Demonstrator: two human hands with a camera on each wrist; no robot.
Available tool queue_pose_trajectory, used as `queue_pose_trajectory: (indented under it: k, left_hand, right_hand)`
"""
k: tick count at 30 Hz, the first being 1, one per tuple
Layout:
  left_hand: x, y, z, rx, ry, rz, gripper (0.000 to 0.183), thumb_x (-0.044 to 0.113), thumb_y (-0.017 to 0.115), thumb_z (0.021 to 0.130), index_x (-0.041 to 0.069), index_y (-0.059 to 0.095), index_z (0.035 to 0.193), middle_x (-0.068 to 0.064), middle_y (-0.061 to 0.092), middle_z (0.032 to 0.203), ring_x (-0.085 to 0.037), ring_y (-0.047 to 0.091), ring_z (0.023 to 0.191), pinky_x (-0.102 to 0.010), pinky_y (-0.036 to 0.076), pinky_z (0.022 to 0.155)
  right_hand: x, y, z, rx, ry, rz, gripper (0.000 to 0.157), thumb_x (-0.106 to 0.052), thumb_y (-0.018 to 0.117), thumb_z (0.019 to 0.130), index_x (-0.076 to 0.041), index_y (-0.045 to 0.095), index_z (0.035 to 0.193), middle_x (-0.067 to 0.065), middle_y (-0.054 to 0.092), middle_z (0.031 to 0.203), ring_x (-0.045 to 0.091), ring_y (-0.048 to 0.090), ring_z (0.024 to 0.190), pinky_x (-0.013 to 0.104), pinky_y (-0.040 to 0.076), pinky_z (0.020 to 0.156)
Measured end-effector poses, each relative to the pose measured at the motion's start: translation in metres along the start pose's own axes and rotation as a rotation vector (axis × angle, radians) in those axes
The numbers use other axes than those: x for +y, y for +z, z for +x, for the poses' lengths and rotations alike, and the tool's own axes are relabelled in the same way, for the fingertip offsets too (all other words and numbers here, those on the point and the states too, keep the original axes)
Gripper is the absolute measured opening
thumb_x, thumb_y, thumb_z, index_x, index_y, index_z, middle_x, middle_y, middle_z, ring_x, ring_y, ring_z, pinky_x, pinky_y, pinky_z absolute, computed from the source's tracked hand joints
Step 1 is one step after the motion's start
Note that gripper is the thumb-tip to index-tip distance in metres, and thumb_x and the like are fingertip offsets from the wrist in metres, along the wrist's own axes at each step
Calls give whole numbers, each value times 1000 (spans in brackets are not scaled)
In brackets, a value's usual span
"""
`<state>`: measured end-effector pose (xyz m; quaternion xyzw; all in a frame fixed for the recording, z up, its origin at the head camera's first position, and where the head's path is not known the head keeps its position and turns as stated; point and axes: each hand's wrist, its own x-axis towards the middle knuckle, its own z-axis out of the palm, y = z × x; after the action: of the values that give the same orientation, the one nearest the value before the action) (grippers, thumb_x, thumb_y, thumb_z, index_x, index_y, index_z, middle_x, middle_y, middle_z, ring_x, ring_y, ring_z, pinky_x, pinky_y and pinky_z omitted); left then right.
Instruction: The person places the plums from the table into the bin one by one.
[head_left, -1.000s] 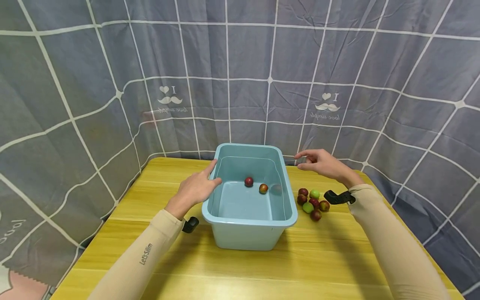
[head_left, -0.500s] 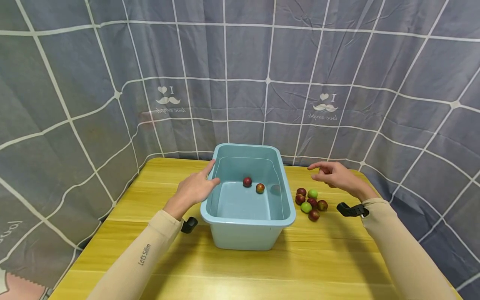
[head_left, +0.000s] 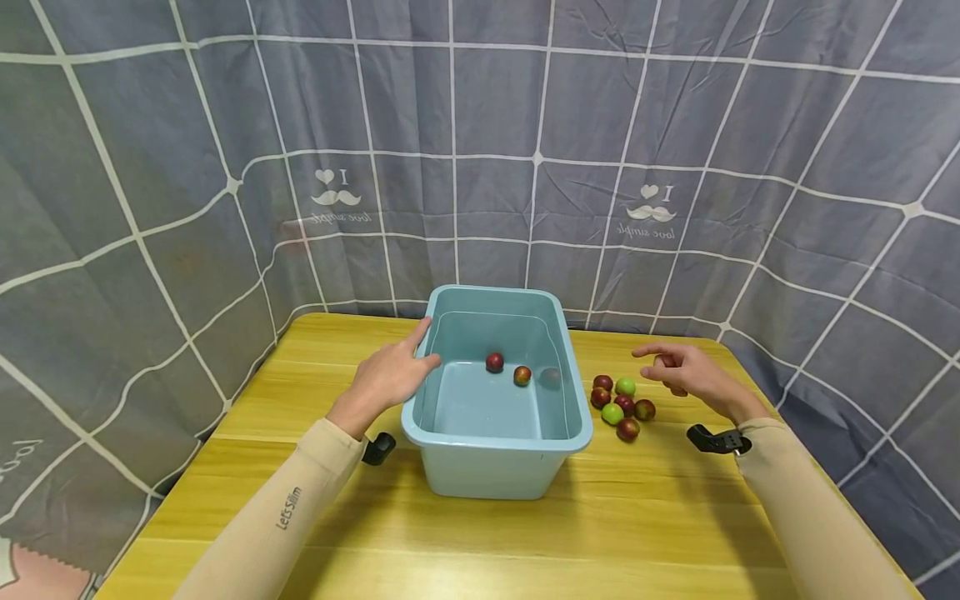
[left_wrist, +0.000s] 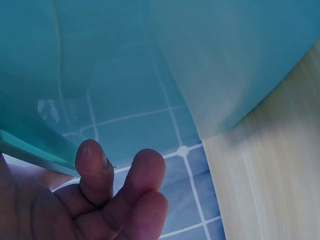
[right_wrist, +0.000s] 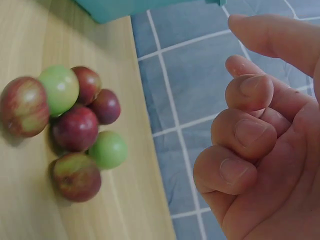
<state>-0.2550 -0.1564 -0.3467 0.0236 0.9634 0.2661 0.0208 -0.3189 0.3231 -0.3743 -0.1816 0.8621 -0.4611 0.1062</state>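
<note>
A light blue plastic tub [head_left: 497,487] stands in the middle of the table. My left hand [head_left: 393,373] grips its left rim, thumb over the inner side and other fingers outside under the edge, as the left wrist view shows. Inside lie two reddish plums, one dark red plum [head_left: 495,362] and one mottled plum [head_left: 522,376]. Right of the tub sits a cluster of several red plums [right_wrist: 76,128] and two green plums [right_wrist: 59,90]. Just above and right of this cluster hovers my right hand [head_left: 693,377], holding nothing, index finger extended, the other fingers loosely bent.
The yellow wooden table [head_left: 480,550] carries the tub and fruit. A grey curtain [head_left: 495,200] with white grid lines hangs close behind the table's back edge and along both sides. Each wrist wears a black strap mount [head_left: 718,439].
My right hand has moved right and down, from beside the tub's far right rim to the side of the plum cluster. The left hand stays on the rim.
</note>
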Motion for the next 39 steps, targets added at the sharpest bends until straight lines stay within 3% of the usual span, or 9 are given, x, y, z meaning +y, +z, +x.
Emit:
queue_pose_trajectory:
  k: [6,15,20,23,33,39]
  left_hand:
    - [0,-1,0,-3,0,1,76,52,41,97,34,10,163,-16,66,125,-27,63,82,-37,44,56]
    - [0,-1,0,-3,-4,-3,75,52,41,97,36,10,163,-13,68,110,-26,62,78,-38,45,55]
    - [1,-1,-1,0,-3,-6,75,52,42,97,36,10,163,-14,66,125,-26,63,81,-38,45,56]
    - [1,-1,-1,-2,-4,-6,75,52,43,97,36,11,163,-15,63,133,-26,62,81,-38,45,56]
    - [0,-1,-1,-3,-10,-9,75,52,42,97,36,11,163,-15,59,141,-27,62,85,-38,44,57]
    - [0,0,0,0,-8,-9,75,52,42,97,36,11,163,-16,60,139,-28,63,84,-38,45,57]
  right_hand:
    - [19,2,-3,2,12,64,50,-24,66,98,-2,52,140,2,48,72,21,33,53,33,36,52]
    - [48,8,-7,25,66,125,49,-24,66,98,-4,52,141,0,45,70,14,35,54,33,35,52]
    - [62,13,-11,34,89,177,53,-23,64,99,-1,48,144,-2,39,67,18,32,54,43,29,55]
    - [71,17,-11,38,91,187,57,-22,63,99,4,44,146,-2,39,65,19,32,54,41,30,54]
    - [97,25,-14,69,196,226,56,-24,63,99,1,46,147,-5,40,64,11,30,51,25,35,50]
    - [106,27,-13,83,219,195,61,-31,65,98,-2,45,148,-7,34,61,10,31,49,23,35,47]
